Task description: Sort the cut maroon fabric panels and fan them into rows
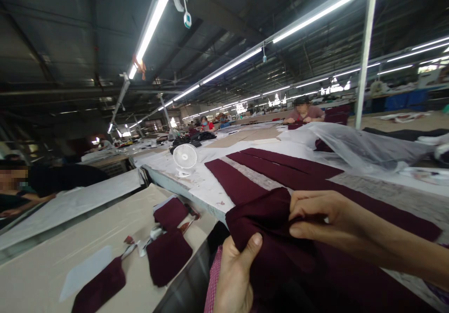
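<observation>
A dark maroon piece of fabric (273, 247) is held up in front of me between both hands, its lower part falling toward the bottom of the view. My left hand (235, 266) grips its near left edge, thumb on top and fingers underneath. Higher up and to the right, my right hand (315, 214) pinches a fold of the same cloth between thumb and fingers. Behind it, long maroon fabric strips (280, 172) lie flat on the pale-covered table (217, 196).
On the lower left table (28, 275) lie maroon cut pieces (170, 257) and a pale sheet (86, 268). A small white fan (185, 157) stands at the long table's edge. Clear plastic film (351, 144) is bunched at right. Co-workers sit at far tables and at left (38, 186).
</observation>
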`<act>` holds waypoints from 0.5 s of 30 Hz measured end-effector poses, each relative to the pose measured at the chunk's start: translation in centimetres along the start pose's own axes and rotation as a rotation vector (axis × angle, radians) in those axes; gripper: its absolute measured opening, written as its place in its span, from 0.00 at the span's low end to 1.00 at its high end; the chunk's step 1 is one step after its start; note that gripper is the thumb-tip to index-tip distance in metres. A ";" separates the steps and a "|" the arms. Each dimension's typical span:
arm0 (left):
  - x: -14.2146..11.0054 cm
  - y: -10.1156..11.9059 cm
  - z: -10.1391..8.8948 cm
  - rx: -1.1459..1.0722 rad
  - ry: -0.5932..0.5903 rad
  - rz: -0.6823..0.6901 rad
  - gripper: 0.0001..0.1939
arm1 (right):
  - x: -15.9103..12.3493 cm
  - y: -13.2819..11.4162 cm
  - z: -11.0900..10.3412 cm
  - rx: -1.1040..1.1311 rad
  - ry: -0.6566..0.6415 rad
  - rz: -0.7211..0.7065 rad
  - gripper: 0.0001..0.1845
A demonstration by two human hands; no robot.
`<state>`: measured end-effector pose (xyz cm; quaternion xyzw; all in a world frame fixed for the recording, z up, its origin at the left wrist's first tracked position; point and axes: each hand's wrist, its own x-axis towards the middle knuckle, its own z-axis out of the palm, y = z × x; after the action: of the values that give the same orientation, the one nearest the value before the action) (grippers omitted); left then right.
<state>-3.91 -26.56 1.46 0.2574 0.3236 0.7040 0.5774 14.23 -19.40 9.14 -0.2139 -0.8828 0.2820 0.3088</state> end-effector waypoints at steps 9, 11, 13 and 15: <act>-0.3 0.3 0.2 -0.068 -0.045 -0.027 0.09 | -0.4 -0.1 0.8 0.118 0.022 0.162 0.21; -0.3 0.3 0.3 -0.071 -0.043 -0.032 0.09 | -0.6 0.0 0.8 0.110 -0.002 0.213 0.18; -0.3 0.3 0.3 -0.068 -0.046 -0.033 0.10 | -0.6 0.1 0.9 0.119 -0.027 0.271 0.14; -0.2 0.1 0.2 -0.062 -0.051 -0.030 0.11 | -0.6 0.2 0.9 0.125 0.003 0.266 0.13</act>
<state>-3.79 -26.72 1.69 0.2522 0.2907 0.6983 0.6036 14.12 -19.89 8.17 -0.3097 -0.8270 0.3746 0.2826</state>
